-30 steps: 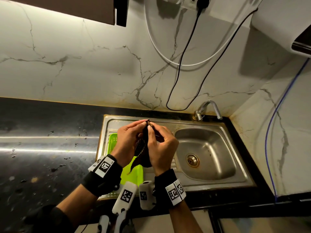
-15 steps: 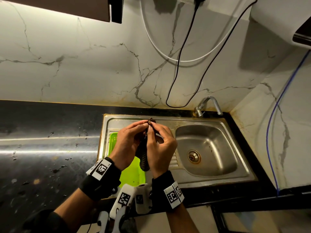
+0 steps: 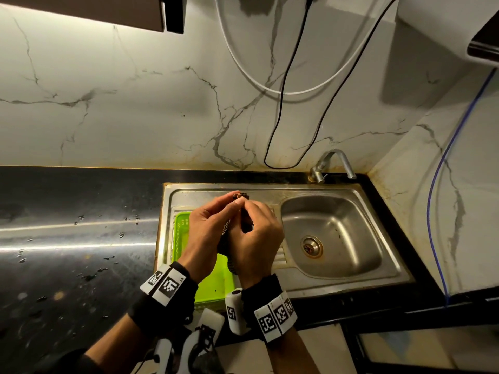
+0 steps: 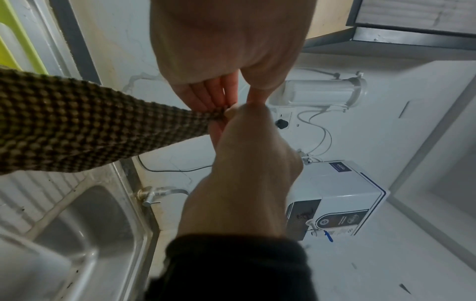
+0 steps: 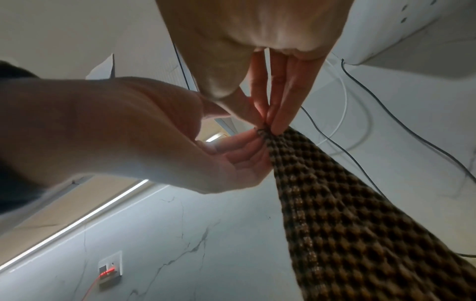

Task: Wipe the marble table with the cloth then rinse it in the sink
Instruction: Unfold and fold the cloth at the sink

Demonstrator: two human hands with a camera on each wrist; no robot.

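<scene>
Both hands meet above the draining board of the steel sink (image 3: pixel 332 282). My left hand (image 3: pixel 234 198) and right hand (image 3: pixel 245 203) each pinch the same top corner of the brown checked cloth (image 3: pixel 241 196). The cloth hangs straight down between the palms, mostly hidden by them in the head view. In the left wrist view the cloth (image 4: pixel 77 126) stretches away from the left hand's (image 4: pixel 226 109) pinch, and the right hand (image 4: pixel 239 173) reaches in from below. Seen from the right wrist, the right hand (image 5: pixel 269 124) grips the cloth (image 5: pixel 360 224) tip beside the left hand (image 5: pixel 239 142).
A green plastic basket (image 3: pixel 183 233) sits on the draining board under the hands. The basin (image 3: pixel 348 238) with its drain lies to the right, the tap (image 3: pixel 333 161) behind it. The dark countertop (image 3: pixel 67 238) with water drops stretches left. Cables (image 3: pixel 291 103) hang on the marble wall.
The cloth's lower tail, which flared out to the lower left, now hangs narrow and straight between the palms. Both hands stay pinched on its top corner, almost in place.
</scene>
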